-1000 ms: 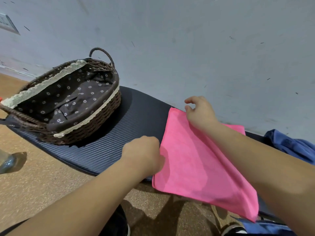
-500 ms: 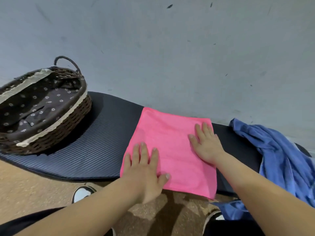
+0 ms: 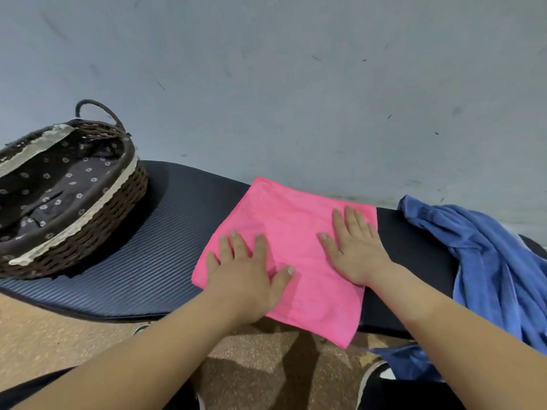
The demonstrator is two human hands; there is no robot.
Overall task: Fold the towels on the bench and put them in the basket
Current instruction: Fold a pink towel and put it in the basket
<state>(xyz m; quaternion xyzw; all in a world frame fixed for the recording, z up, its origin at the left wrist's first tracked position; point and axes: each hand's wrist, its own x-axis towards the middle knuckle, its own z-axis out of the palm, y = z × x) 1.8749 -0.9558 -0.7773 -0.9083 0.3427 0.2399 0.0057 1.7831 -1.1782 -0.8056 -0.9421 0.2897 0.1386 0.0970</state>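
A pink towel (image 3: 293, 214) lies folded flat across the dark padded bench (image 3: 165, 232), its near edge hanging over the bench's front. My left hand (image 3: 245, 267) presses flat on the towel's near left part, fingers straight and spread. My right hand (image 3: 352, 247) lies flat on the towel's right side near its right edge. A crumpled blue towel (image 3: 488, 261) is heaped at the right end of the bench and hangs down over the front. The brown wicker basket (image 3: 118, 199) with a dark flowered lining stands at the left end, with no towel in it.
A pale grey wall (image 3: 296, 84) rises directly behind the bench. Speckled tan floor (image 3: 59, 335) lies in front of it. My shoes show at the bottom edge, under my arms.
One second ago both hands gripped the towel's left edge in curled fingers. Since then they flattened onto it, and the view shifted right, bringing the blue towel in. Little differs from half a second ago.
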